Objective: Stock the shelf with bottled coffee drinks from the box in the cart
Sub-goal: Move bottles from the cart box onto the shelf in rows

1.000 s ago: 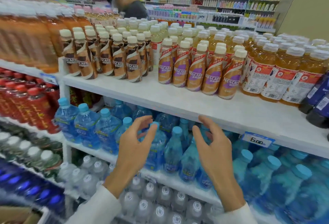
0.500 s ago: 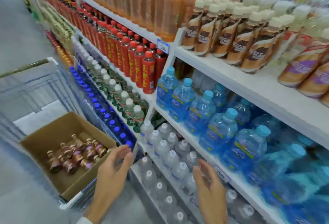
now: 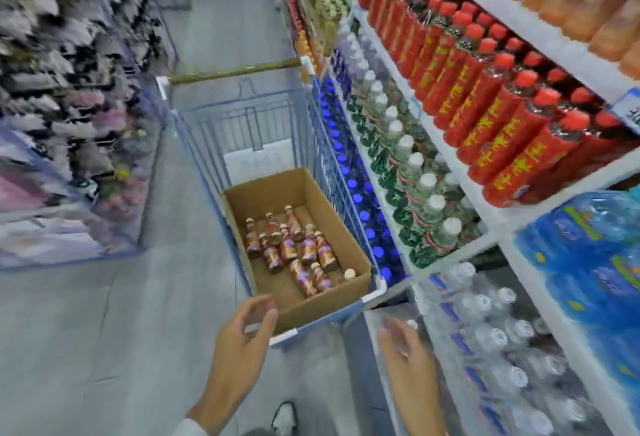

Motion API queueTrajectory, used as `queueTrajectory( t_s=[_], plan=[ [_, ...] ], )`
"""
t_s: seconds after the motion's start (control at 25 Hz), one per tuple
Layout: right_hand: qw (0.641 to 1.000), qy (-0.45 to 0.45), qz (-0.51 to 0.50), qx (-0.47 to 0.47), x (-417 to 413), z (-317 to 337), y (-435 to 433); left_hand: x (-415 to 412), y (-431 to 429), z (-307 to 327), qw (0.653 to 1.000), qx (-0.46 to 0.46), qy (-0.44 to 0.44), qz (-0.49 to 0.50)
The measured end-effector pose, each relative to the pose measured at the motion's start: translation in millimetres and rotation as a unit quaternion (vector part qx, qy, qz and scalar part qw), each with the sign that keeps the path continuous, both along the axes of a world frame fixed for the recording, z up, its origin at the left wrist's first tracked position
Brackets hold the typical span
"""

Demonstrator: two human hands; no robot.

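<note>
An open cardboard box (image 3: 343, 238) sits in the near end of a blue wire cart (image 3: 263, 124). Several bottled coffee drinks (image 3: 294, 248) with brown and purple labels lie on the box floor. My left hand (image 3: 242, 342) hovers empty, fingers loosely spread, just in front of the box's near wall. My right hand (image 3: 410, 363) is also empty and open, lower right of the cart's corner, in front of the bottom shelf. The shelf with the coffee bottles is out of view.
Shelving runs along the right: red-capped bottles (image 3: 485, 89) up high, green-labelled clear bottles (image 3: 408, 172) below, blue-capped bottles (image 3: 349, 172) beside the cart, water bottles (image 3: 502, 338) at the bottom. A blurred display rack (image 3: 62, 89) lines the left. Grey floor (image 3: 104, 331) lies between.
My view has swung left and down from the coffee shelf to the cart. Both hands dropped from shelf height toward the box, still empty.
</note>
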State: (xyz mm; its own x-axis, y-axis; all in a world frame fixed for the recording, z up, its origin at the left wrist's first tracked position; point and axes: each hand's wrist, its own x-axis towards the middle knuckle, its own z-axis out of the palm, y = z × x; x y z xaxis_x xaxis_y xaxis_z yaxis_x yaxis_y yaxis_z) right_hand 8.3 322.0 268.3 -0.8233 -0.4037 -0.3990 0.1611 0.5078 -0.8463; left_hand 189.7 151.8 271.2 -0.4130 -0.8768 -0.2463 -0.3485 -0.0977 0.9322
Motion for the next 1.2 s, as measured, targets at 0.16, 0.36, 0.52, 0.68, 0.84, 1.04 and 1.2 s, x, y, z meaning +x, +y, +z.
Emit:
queueTrajectory(
  t_s=[0.16,0.36,0.52,0.68,0.84,1.04,1.2],
  plan=[
    [0.997,-0.038,0.060,0.017,-2.1,-6.6,-52.3,-0.7,-25.7,-10.5,0.999,0.014,-0.023,0.025],
    [0.985,-0.050,0.150,0.066,-33.8,-29.7,-98.0,-35.5,-55.6,-39.5,0.997,0.041,-0.062,0.028],
    [0.981,-0.066,0.168,0.065,-83.7,-50.4,-134.4,-82.8,-89.5,-76.0,0.991,0.053,-0.122,-0.021],
    [0.976,-0.089,0.178,0.089,-135.3,-73.7,-167.4,-143.7,-140.4,-130.4,0.974,0.084,-0.198,-0.074],
    [0.970,-0.121,0.174,0.118,-163.6,-95.7,-188.7,-188.0,-181.5,-198.8,0.942,0.116,-0.272,-0.160],
    [0.966,-0.148,0.159,0.138,-174.4,-125.0,-204.0,-217.1,-210.9,-306.7,0.832,0.067,-0.414,-0.364],
    [0.963,-0.166,0.158,0.145,-176.7,-144.3,-206.8,-221.4,-214.0,-365.6,0.732,-0.074,-0.468,-0.490]
  ],
)
